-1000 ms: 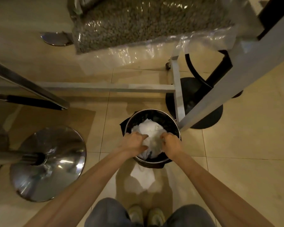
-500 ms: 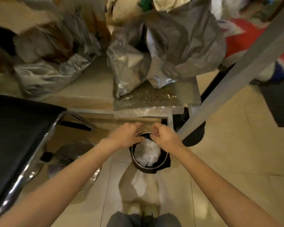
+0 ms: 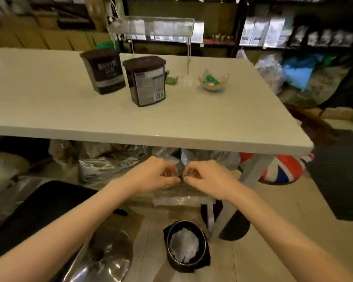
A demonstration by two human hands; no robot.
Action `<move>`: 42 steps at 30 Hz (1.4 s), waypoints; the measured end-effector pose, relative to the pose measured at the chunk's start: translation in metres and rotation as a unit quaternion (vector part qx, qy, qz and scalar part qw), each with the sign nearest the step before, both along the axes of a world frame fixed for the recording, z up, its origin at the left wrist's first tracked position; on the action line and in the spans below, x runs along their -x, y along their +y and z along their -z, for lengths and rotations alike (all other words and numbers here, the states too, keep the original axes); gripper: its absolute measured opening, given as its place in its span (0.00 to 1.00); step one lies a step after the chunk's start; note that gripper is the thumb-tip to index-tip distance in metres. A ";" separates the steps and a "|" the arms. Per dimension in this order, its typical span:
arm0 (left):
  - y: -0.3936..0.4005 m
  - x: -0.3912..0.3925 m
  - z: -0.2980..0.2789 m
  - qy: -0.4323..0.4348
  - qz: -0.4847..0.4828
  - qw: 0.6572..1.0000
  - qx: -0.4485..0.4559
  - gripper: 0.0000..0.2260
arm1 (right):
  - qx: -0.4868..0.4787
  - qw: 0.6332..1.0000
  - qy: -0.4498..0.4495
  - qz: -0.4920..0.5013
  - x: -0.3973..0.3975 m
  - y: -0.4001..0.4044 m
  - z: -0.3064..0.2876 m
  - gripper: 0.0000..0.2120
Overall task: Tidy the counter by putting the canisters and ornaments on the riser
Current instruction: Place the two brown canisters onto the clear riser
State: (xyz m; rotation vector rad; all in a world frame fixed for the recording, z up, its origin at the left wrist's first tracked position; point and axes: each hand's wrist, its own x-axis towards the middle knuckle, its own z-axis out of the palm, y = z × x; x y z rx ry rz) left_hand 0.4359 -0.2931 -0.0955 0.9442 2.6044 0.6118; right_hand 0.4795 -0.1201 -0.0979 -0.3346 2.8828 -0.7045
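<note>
Two dark brown canisters stand on the white counter (image 3: 69, 110): one (image 3: 104, 71) further left, one (image 3: 146, 81) with a barcode label nearer me. A small green ornament (image 3: 171, 80) lies behind the nearer canister. A clear glass ornament with green pieces (image 3: 213, 81) sits to the right. The clear acrylic riser (image 3: 159, 27) stands at the counter's far edge with nothing on top. My left hand (image 3: 153, 175) and right hand (image 3: 207, 177) hover together below the counter's front edge, fingers curled and fingertips almost touching; nothing clear shows in them.
A black bin (image 3: 186, 246) with crumpled white paper stands on the tiled floor by the counter's leg (image 3: 238, 192). A black stool seat (image 3: 39, 208) and its chrome base (image 3: 102, 259) are at lower left. Foil bags (image 3: 110, 165) lie under the counter. Shelves fill the background.
My view has risen from the bin on the floor to the counter top. Both hands have lifted away from the bin's paper and now hang near the counter's front edge.
</note>
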 end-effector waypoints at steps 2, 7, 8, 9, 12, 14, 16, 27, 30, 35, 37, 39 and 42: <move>-0.003 -0.002 -0.028 -0.001 -0.007 0.999 -0.032 0.11 | 0.004 0.999 0.031 -0.007 -0.002 -0.001 -0.026 0.10; -0.011 0.007 -0.079 0.045 -0.049 0.993 -0.093 0.10 | 0.014 0.995 0.099 0.001 0.011 -0.007 -0.073 0.11; -0.013 0.011 -0.085 0.063 -0.063 0.991 -0.099 0.11 | 0.014 0.994 0.107 0.006 0.017 -0.008 -0.080 0.11; -0.015 0.015 -0.091 0.085 -0.078 0.988 -0.103 0.12 | 0.013 0.993 0.113 0.010 0.023 -0.010 -0.085 0.11; -0.023 0.030 -0.103 0.158 -0.127 0.974 -0.102 0.14 | 0.004 0.991 0.134 0.023 0.045 -0.015 -0.097 0.12; -0.030 0.043 -0.106 0.221 -0.155 0.959 -0.085 0.16 | 0.003 0.987 0.157 0.030 0.062 -0.018 -0.102 0.12; -0.036 0.059 -0.106 0.272 -0.183 0.942 -0.072 0.16 | -0.001 0.983 0.178 0.038 0.079 -0.021 -0.103 0.13; -0.056 0.164 -0.080 0.138 -0.218 0.950 -0.173 0.41 | 0.185 0.966 0.145 0.108 0.184 -0.037 -0.081 0.30; -0.060 0.182 -0.076 0.034 -0.191 0.952 -0.235 0.43 | 0.262 0.956 0.085 0.099 0.205 -0.041 -0.076 0.33; -0.069 0.201 -0.071 -0.033 -0.150 0.948 -0.279 0.38 | 0.308 0.942 0.074 0.115 0.223 -0.044 -0.073 0.27; -0.071 0.207 -0.072 -0.018 -0.137 0.954 -0.265 0.35 | 0.308 0.942 0.073 0.112 0.226 -0.044 -0.075 0.22; -0.073 0.213 -0.073 0.002 -0.124 0.963 -0.241 0.35 | 0.300 0.944 0.073 0.115 0.226 -0.043 -0.077 0.20; -0.073 0.219 -0.074 0.023 -0.117 0.966 -0.229 0.36 | 0.281 0.949 0.080 0.121 0.229 -0.044 -0.081 0.19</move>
